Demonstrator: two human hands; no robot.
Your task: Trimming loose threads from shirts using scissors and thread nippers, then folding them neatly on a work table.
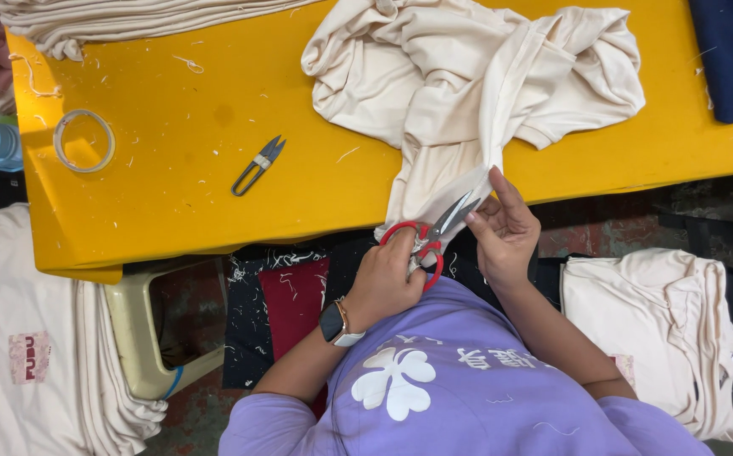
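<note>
The face and most of the body of the person are out of view; only a lilac shirt with a white flower print fills the lower middle of the frame, and the forearms rise from it. The blades of the red-handled scissors (428,238) are partly lost against the pale fabric, so where they bite cannot be made out. The left hand (388,277), with a watch at its wrist, has its fingers curled through the red loops and closed on them. The right hand (506,230) pinches a fold of the cream garment (468,80) between thumb and fingers just beside the blade tips. That garment is a soft, creased cream knit, bunched in the upper middle of the frame on the yellow counter (189,169), with one end hanging over the near edge into the hands. One small thread snip (258,165) lies on the counter left of centre, well apart from the hands, and one ring of clear tape (84,140) lies at upper left. Three stacks of folded cream garments show: one cut off at the top left, one at lower left, one at lower right. Loose thread bits speckle the counter.
</note>
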